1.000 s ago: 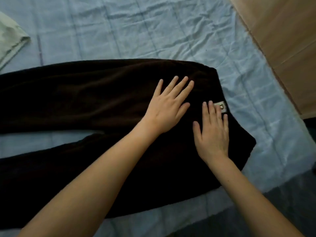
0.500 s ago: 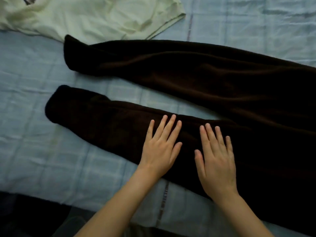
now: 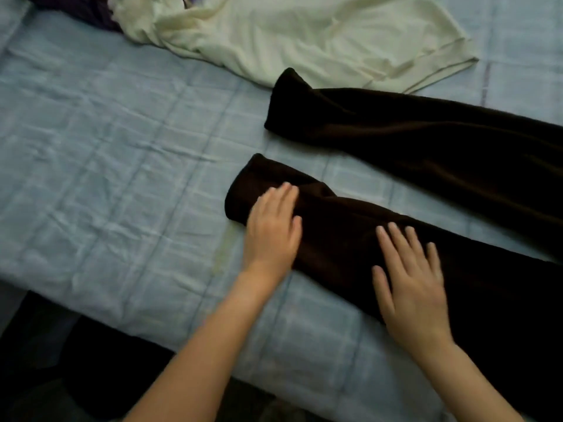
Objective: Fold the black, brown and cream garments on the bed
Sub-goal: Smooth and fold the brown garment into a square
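- Head view: brown garment (image 3: pixel 350 239) (soft trousers, by the look of them) lies spread on the bed (image 3: pixel 106 147), its two legs apart and both cuffs pointing toward the left of the frame.
- Far leg (image 3: pixel 426 132): its cuff meets the edge of the cream garment (image 3: pixel 304 35), which lies rumpled and unfolded further back.
- Left hand (image 3: pixel 271 236) rests flat on the near leg just beside its cuff, fingers (image 3: pixel 286 196) straight and together, gripping nothing (slightly blurred).
- Right hand (image 3: pixel 411 287) lies flat on the same leg, further toward the waist, fingers (image 3: pixel 396 242) straight and spread, likewise holding nothing.
- Dark bundle (image 3: pixel 76 7) at the far left corner may be the black garment; too little shows to tell.
- Handling, as a judgement: the cloth looks thick, plush and limp, light enough to lift, unlikely to slide on the sheet. It should sag when raised and keep a fold only if pressed. A pinch at the near cuff and another at the outer seam would likely carry this leg over onto the far one.
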Available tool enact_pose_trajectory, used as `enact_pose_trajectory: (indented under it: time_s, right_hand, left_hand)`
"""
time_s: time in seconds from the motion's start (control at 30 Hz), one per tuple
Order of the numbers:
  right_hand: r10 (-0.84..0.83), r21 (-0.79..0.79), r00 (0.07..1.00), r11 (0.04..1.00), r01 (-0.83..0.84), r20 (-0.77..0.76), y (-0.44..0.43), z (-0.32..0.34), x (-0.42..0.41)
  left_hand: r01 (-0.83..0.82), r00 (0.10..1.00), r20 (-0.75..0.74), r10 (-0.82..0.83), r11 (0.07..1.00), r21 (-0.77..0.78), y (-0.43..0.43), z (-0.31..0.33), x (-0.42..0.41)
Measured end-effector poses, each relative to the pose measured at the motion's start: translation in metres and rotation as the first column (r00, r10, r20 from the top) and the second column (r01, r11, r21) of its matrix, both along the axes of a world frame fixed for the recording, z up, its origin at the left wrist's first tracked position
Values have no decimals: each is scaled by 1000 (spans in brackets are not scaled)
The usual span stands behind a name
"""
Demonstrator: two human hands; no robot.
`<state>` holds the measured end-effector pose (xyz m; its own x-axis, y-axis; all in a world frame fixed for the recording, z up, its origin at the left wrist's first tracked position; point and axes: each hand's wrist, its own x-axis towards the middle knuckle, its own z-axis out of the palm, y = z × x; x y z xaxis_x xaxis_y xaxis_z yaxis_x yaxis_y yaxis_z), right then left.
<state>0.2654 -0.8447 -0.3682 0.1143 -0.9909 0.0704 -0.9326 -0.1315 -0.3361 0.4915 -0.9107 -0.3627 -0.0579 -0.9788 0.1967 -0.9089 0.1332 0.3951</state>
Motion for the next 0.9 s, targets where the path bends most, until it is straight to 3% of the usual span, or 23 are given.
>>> enact_pose_trajectory:
  time_s: [0.13, 0.17, 0.23, 0.3, 0.37, 0.43, 0.5, 0.57, 0.67, 0.8, 0.9]
  right_hand:
    - [26, 44, 999, 999, -24, -42, -37, -15, 73]
    - [3, 58, 999, 998, 0, -49, -43, -18, 83]
    - [-46, 78, 998, 996, 49, -49, -49, -19, 93]
    - [-62, 57, 997, 996, 65, -46, -46, -13, 96]
    - [-70, 3, 998, 998, 70, -5, -41, -4, 95]
    - [-60, -47, 996, 997, 63, 60, -40, 7, 94]
    - [-21, -78, 998, 997, 25, 56, -47, 14, 95]
    - [10, -32, 1000, 999, -11, -13, -55, 11, 99]
    - [33, 134, 990, 991, -14, -140, -57, -10, 104]
    - [19, 92, 990, 996, -6, -142, -56, -32, 103]
    - [29, 84, 989, 996, -17, -148, -56, -31, 103]
  left_hand:
    - [-370, 929, 74, 362, 910, 189, -42, -3, 87]
    - [-372, 921, -3, 389, 885, 281, -50, -3, 96]
    - [-219, 873, -334, 356, 896, 385, -55, 3, 105]
    - [-104, 774, -571, 274, 944, 312, -51, 19, 108]
    - [-44, 731, -666, 148, 984, 171, -44, 42, 113]
    - [15, 753, -657, 23, 999, 52, -37, 66, 123]
    - [13, 762, -648, 21, 999, 47, -36, 71, 134]
    - [-74, 804, -577, 141, 988, 138, -37, 52, 140]
    - [-207, 845, -388, 367, 894, 397, -30, 5, 144]
    - [-236, 773, -458, 439, 869, 435, -29, -19, 151]
    - [-156, 734, -538, 413, 875, 459, -26, -16, 159]
